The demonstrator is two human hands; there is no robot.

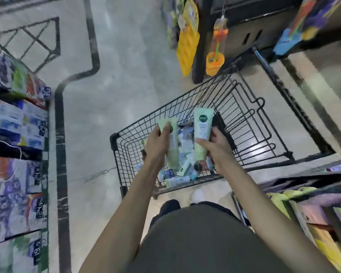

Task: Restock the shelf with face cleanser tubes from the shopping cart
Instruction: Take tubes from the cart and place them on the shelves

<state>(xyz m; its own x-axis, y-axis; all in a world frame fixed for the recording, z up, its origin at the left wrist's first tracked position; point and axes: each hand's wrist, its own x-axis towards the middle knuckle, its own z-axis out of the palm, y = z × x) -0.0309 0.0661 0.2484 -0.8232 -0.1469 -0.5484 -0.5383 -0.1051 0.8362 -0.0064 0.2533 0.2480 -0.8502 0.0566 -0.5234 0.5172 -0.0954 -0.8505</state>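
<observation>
A black wire shopping cart (250, 123) stands in the aisle in front of me, with several small tubes and bottles (182, 172) lying at its bottom. My left hand (158, 142) grips a pale green face cleanser tube (172, 146) above the cart, thumb across its upper end. My right hand (215, 146) holds a second pale green tube (202, 129) with a dark green logo, upright and a little higher. Both tubes hover over the cart's near end.
Shelves of colourful packs with price tags (18, 154) line the left. On the right stand a dark shelf unit (244, 26) with hanging yellow and orange toys (215, 62) and a lower shelf (313, 203) with yellow and pink packs. Open floor (116, 85) lies ahead.
</observation>
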